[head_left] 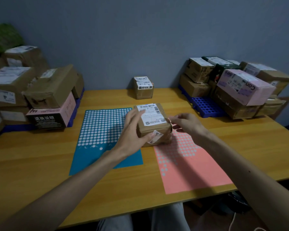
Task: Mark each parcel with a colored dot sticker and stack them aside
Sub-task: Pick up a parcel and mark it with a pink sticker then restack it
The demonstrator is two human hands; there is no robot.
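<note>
A small brown parcel (154, 124) with a white shipping label stands mid-table between a blue sticker sheet (100, 130) and a pink sticker sheet (190, 167). My left hand (133, 130) holds the parcel's left side, thumb on its near face. My right hand (185, 123) hovers just right of the parcel, with fingertips pinched together at its top right corner. Whether a sticker sits between them is too small to tell. A second small parcel (143, 88) stands at the back by the wall.
The wooden table (40, 164) carries a pile of boxes (32, 94) at the left and another pile (237, 87) on a blue rack (205, 106) at the right. A grey wall is behind. The table's near edge runs above my lap.
</note>
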